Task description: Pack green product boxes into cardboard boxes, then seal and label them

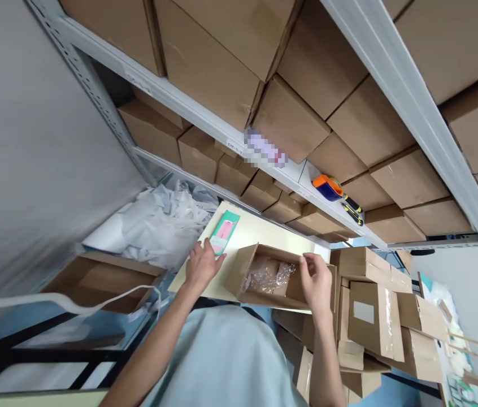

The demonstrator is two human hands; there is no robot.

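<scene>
My left hand (203, 264) has its fingers spread over the pale table, with the fingertips at the near end of a flat green packet with a pink panel (224, 230). The hand does not close round the packet; whether it touches it I cannot tell. To the right, an open cardboard box (245, 271) holds crumpled clear bubble wrap (266, 276). My right hand (317, 280) is at the right end of this box, thumb on the inner side and fingers curled at the rim. Its fingertips are partly hidden.
Shelves (205, 121) of cardboard boxes rise behind the pale table (279, 233). An orange and blue tape dispenser (327, 186) and yellow-black cutters (352, 213) lie on a shelf edge. White crumpled material (158, 217) heaps at left, above an open carton (103, 280). Stacked boxes (374, 316) stand right.
</scene>
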